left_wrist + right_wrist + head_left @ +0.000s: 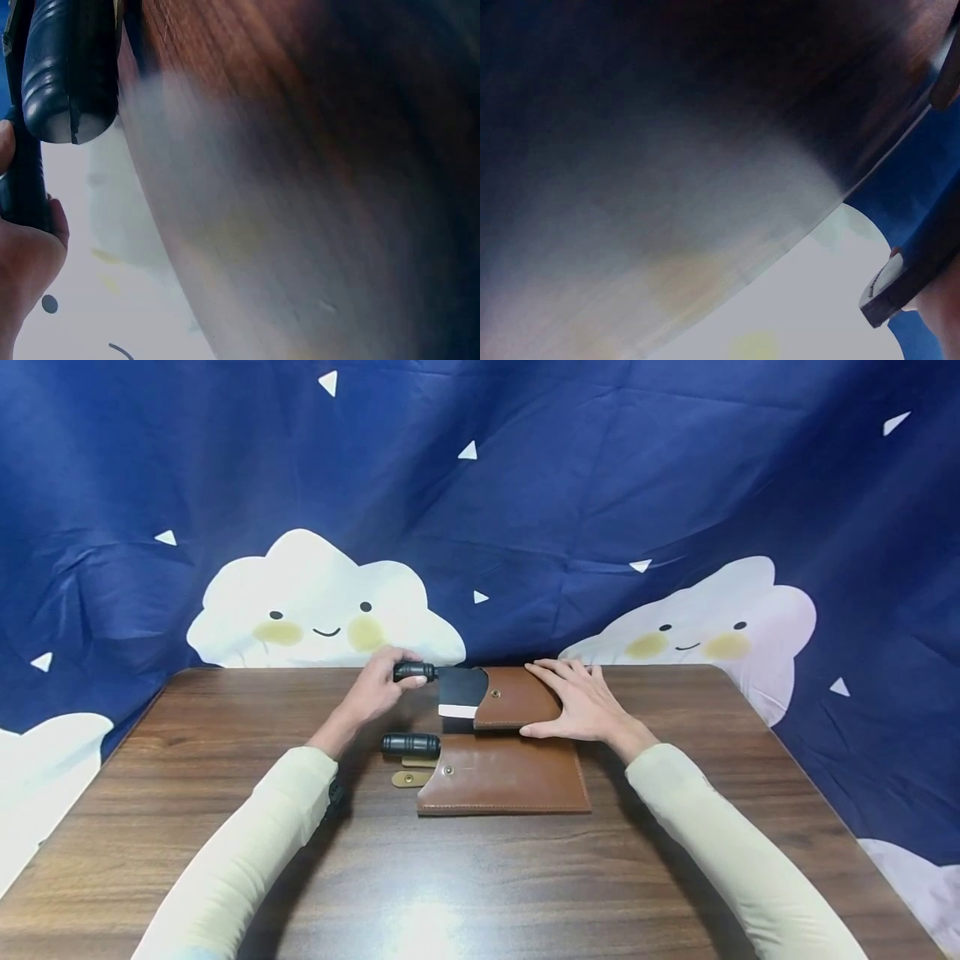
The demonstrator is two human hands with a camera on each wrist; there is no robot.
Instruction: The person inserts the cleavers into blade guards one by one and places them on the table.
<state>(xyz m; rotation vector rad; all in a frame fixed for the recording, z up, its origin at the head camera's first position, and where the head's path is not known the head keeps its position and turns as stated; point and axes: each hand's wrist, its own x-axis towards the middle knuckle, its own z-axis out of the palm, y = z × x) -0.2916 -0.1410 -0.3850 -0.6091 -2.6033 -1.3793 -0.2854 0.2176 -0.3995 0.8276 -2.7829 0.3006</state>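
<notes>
My left hand (375,687) grips the black ribbed handle (412,671) of a cleaver. Its dark blade (459,685) with a bright edge sits partly inside a brown leather sheath (506,700). From the other end, my right hand (588,703) holds that sheath, fingers over the far side and thumb by the near edge. Closer to me lies a larger brown leather sheath (510,781), a second black handle (410,744) sticking out at its left. In the left wrist view, that second handle (71,82) looms in front of the held one (26,184).
A tan snap strap (411,779) juts left from the nearer sheath. Everything lies on or over a wooden table (487,877), near its far edge. Behind hangs a blue cloth (540,510) with smiling clouds and white triangles.
</notes>
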